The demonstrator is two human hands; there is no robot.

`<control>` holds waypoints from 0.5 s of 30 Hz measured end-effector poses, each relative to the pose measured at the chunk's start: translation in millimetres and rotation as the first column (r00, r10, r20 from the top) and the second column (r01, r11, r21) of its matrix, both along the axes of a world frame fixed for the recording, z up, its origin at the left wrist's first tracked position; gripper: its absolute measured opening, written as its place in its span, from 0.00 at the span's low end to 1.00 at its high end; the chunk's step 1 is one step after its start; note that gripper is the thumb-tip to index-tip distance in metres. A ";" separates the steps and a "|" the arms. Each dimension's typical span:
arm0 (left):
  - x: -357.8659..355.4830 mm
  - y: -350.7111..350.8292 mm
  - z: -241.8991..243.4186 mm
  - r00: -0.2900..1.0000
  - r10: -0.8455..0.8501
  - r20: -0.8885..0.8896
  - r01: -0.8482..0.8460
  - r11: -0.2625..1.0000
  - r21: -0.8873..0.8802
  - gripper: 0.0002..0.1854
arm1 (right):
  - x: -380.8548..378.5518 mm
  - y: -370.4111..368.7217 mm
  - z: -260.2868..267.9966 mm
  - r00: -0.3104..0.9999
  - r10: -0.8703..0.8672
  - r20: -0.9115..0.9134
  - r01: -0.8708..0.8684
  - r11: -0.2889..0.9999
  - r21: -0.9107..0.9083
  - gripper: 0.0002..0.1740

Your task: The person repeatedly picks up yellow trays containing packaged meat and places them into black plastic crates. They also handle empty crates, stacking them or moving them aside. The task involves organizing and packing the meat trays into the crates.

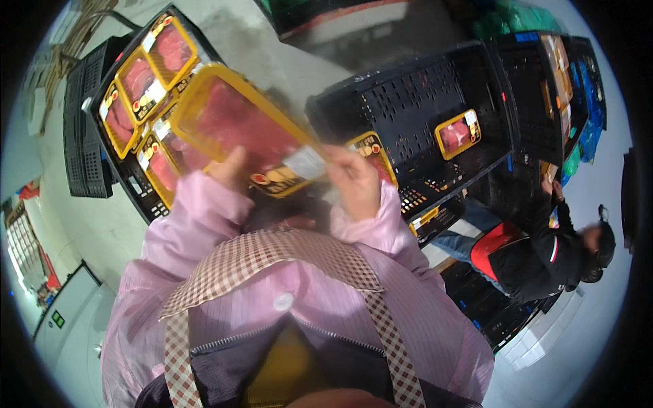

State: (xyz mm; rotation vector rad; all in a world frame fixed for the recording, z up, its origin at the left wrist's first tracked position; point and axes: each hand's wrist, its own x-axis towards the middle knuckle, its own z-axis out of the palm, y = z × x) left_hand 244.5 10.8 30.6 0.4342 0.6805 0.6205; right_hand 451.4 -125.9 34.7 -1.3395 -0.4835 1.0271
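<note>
Both my hands hold one yellow plastic tray of wrapped red meat [245, 122] in front of me, tilted. My left hand [232, 166] has its thumb at the lower left of the tray. My right hand [354, 178] grips the right corner beside a white label. On the left, a black plastic crate [148, 204] holds several yellow-edged meat packs [140, 84]. On the right, a larger black crate [418, 97] holds a small meat pack [457, 134] towards its far end and another meat pack [380, 158] at its near left, partly hidden by my right hand.
A person in a black jacket and cap [535, 255] stands at the right, hands at another crate of packs [558, 66]. Black folded crates [89, 122] lie beyond the left crate. A dark bin with a red edge [347, 15] stands at the top. Blue plastic [586, 112] hangs at the far right.
</note>
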 end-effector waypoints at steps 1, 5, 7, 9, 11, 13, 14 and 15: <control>-5.0 7.2 -4.6 0.998 0.029 -0.056 -0.030 0.999 -0.022 0.30 | 24.7 -4.9 -24.8 0.992 0.066 -0.103 -0.069 0.997 -0.025 0.09; -49.2 49.0 -28.7 0.868 0.172 -0.465 -0.170 0.984 0.046 0.30 | 192.5 -40.5 -155.8 0.596 -0.785 -0.167 0.729 0.617 -0.296 0.18; -79.9 67.8 -34.3 0.755 0.215 -0.620 -0.204 0.975 0.090 0.30 | 262.6 -67.0 -218.8 0.296 -0.933 -0.203 0.790 0.359 -0.497 0.18; -110.2 81.2 -32.2 0.624 0.230 -0.746 -0.217 0.969 0.117 0.30 | 305.9 -87.3 -267.4 0.399 -0.887 -0.230 0.718 0.459 -0.524 0.18; -136.1 86.9 -28.8 0.484 0.211 -0.849 -0.217 0.969 0.117 0.30 | 329.9 -100.9 -296.1 0.430 -0.874 -0.227 0.692 0.481 -0.538 0.17; -163.9 86.6 -22.8 0.329 0.154 -0.932 -0.222 0.972 0.083 0.31 | 338.7 -105.3 -307.1 0.482 -0.850 -0.214 0.669 0.514 -0.537 0.17; -177.7 85.6 -22.2 0.238 0.102 -0.966 -0.224 0.973 0.048 0.31 | 340.7 -107.3 -306.9 0.519 -0.829 -0.211 0.647 0.541 -0.537 0.17; -189.7 82.4 -24.6 0.131 0.014 -0.991 -0.227 0.974 -0.016 0.31 | 342.6 -108.1 -303.5 0.548 -0.811 -0.203 0.629 0.560 -0.539 0.17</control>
